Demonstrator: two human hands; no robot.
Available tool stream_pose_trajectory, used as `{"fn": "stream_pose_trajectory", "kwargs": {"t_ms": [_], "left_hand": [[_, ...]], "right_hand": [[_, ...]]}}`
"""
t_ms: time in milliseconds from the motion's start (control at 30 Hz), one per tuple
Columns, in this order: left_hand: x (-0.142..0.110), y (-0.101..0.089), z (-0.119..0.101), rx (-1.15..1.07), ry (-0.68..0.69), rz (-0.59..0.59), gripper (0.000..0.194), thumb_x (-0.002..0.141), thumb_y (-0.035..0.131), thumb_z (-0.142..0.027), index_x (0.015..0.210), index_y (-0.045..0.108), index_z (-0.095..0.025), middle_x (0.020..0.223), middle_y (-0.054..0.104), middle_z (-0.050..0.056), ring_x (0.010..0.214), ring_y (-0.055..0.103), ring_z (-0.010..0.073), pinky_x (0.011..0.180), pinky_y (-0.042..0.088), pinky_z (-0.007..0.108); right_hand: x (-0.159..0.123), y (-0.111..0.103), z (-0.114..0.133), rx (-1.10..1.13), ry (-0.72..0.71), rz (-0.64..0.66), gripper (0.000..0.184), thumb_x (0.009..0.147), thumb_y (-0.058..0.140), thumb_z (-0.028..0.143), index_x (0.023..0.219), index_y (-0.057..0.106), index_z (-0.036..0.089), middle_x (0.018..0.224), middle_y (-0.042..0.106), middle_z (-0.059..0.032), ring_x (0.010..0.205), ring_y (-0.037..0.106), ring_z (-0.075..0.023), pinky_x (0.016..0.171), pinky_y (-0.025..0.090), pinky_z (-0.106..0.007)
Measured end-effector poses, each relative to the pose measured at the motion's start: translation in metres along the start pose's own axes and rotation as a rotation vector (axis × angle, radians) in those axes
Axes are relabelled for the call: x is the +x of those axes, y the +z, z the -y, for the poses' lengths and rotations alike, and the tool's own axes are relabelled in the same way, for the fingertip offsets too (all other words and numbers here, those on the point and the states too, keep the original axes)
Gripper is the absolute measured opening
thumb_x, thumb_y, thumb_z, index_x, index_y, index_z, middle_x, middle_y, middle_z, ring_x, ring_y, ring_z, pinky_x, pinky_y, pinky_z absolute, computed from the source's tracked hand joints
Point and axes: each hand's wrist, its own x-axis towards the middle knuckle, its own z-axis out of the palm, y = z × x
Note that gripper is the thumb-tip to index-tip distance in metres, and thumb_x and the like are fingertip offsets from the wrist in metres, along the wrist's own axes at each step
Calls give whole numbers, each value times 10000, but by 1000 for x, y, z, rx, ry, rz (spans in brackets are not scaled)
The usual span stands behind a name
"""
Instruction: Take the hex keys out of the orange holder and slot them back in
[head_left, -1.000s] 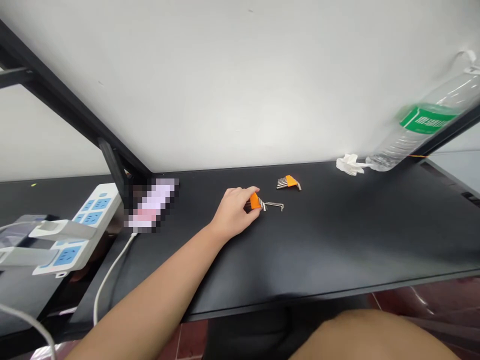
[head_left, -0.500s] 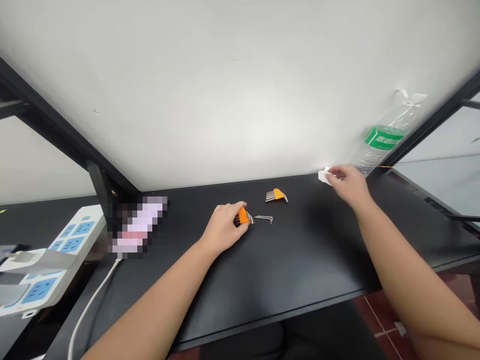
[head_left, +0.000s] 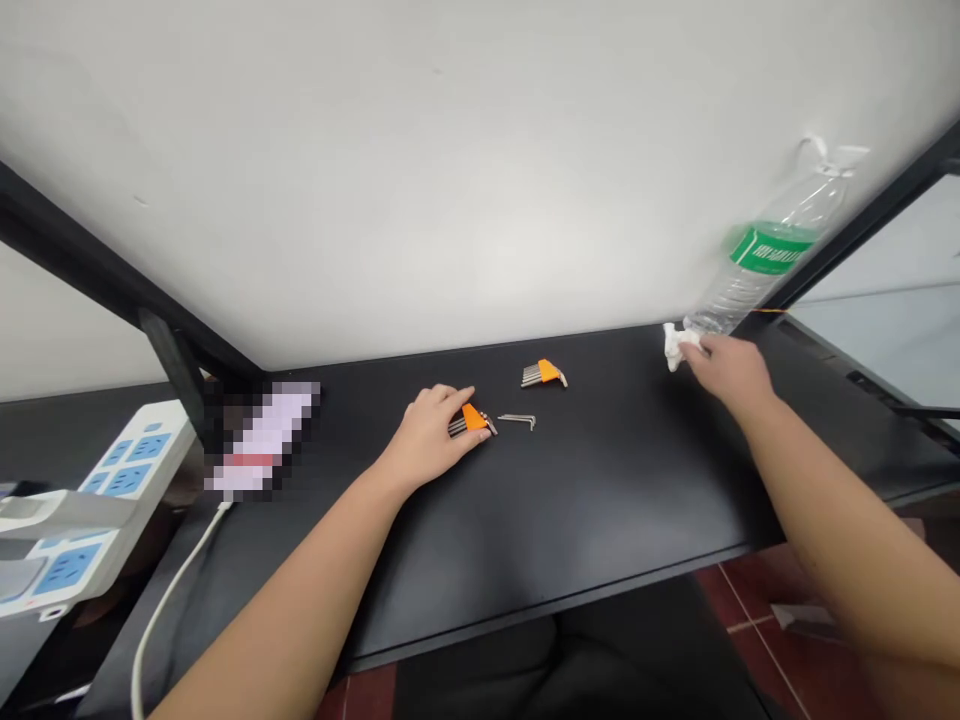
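My left hand rests on the black desk and grips an orange-holdered set of hex keys. One loose hex key lies just right of that set. A second orange hex key set lies farther back, apart from both hands. My right hand is at the back right of the desk, its fingers pinching a crumpled white tissue lifted slightly off the surface, right by the base of a clear water bottle with a green label.
A white wall rises behind the desk. A white power strip with blue sockets and its white cable sit at the left beside a black frame post. A blurred pink object lies at the desk's back left.
My right arm came into view, reached the tissue at the back right and took it between the fingers. My left hand stayed on the hex key set.
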Motion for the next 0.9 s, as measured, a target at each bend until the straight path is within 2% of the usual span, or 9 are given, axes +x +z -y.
{"fn": "stream_pose_trajectory", "kwargs": {"t_ms": [167, 267, 300, 367, 467, 533, 600, 733, 900], "left_hand": [[-1, -2, -1, 12, -36, 48, 552, 846, 672, -523, 1318, 635, -240, 1250, 632, 102, 1161, 553, 315, 996, 443, 474], [1, -1, -4, -21, -103, 80, 373, 835, 682, -448, 1157, 688, -259, 1211, 649, 75, 1160, 552, 306, 1010, 419, 484], [2, -1, -5, -50, -132, 83, 309, 828, 686, -412, 1097, 691, -259, 1203, 654, 62, 1168, 552, 298, 1027, 407, 484], [4, -1, -7, -121, -188, 88, 278, 794, 712, -356, 1050, 670, -255, 1183, 663, 43, 1156, 566, 279, 1045, 400, 475], [4, -2, -5, -227, -244, 92, 441, 738, 766, -330, 1141, 603, -256, 1162, 663, 40, 1101, 599, 252, 996, 450, 429], [3, -1, -1, -273, -237, 75, 480, 736, 773, -316, 1163, 561, -254, 1157, 648, 41, 1078, 609, 236, 948, 485, 395], [0, 2, 3, -311, -177, 40, 424, 781, 732, -278, 1158, 540, -246, 1169, 618, 50, 1054, 620, 214, 919, 508, 370], [-4, 4, 7, -385, -20, -7, 451, 847, 658, -196, 1270, 510, -248, 1234, 572, 80, 1041, 644, 180, 903, 532, 329], [-2, 0, 3, -457, -121, 32, 435, 830, 700, -221, 1240, 558, -256, 1006, 709, 7, 878, 694, 162, 855, 556, 318]], "right_hand": [[-10, -3, -15, 38, -50, -86, 458, 970, 524, 463, 1128, 691, 68, 1110, 665, -266, 1007, 600, -309, 770, 377, -391], [-25, -7, 8, 6, -54, -246, 479, 900, 628, 430, 1244, 655, 98, 1268, 591, -267, 1122, 548, -386, 813, 405, -436], [-33, -10, 23, 52, -123, -260, 423, 891, 636, 392, 1207, 668, 113, 1253, 600, -243, 1117, 553, -373, 823, 420, -432], [-53, -19, 63, 249, -352, -124, 228, 918, 602, 323, 1025, 706, 151, 1052, 667, -144, 1002, 608, -281, 832, 452, -374], [-84, -32, 132, 497, -597, 196, 162, 944, 592, 313, 922, 707, 201, 934, 668, -50, 813, 621, -172, 775, 472, -289], [-99, -36, 171, 498, -686, 301, 153, 949, 601, 315, 960, 713, 212, 962, 663, -38, 796, 617, -156, 738, 460, -272], [-106, -34, 196, 435, -733, 339, 139, 949, 599, 288, 972, 706, 202, 1000, 662, -45, 833, 624, -164, 709, 439, -271], [-109, -27, 214, 282, -742, 317, 172, 968, 502, 200, 943, 670, 166, 967, 646, -71, 812, 613, -176, 643, 377, -283], [-107, -33, 221, 177, -683, 389, 88, 856, 538, 139, 816, 614, 160, 893, 634, -79, 647, 552, -156, 541, 266, -303]]}}
